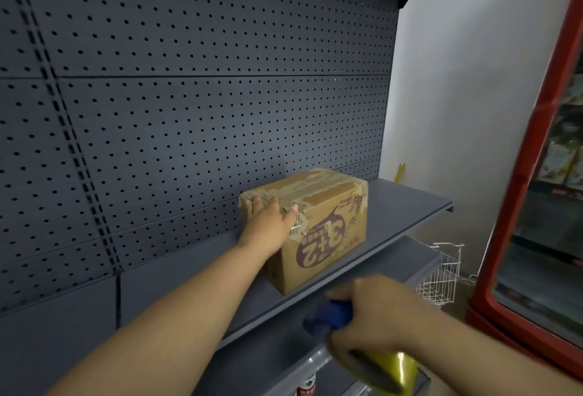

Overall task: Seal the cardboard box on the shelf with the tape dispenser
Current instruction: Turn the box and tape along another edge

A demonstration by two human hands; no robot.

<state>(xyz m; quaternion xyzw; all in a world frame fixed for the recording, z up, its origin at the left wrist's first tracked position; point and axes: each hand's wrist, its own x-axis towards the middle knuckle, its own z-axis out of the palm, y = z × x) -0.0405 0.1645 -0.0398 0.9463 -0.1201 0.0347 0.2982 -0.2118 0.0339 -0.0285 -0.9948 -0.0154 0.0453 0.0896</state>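
Brown printed cardboard box (310,225) sitting on the dark grey metal shelf (400,206), roughly dead centre, print upside down. Left hand (271,216) flat on its near top corner around 9 o'clock, fingers spread, gripping nothing. Down at 5 o'clock, right hand (375,310) wrapped tight round the blurry blue-handled tape dispenser with yellowish tape roll (362,348).

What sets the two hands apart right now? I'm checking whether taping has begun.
The left hand lies flat and open on the near top corner of the cardboard box, up on the shelf; the right hand is closed around the tape dispenser. The left is sharp, the right blurred. The right is lower, in front of the shelf edge, clear of the box. Both are bare.
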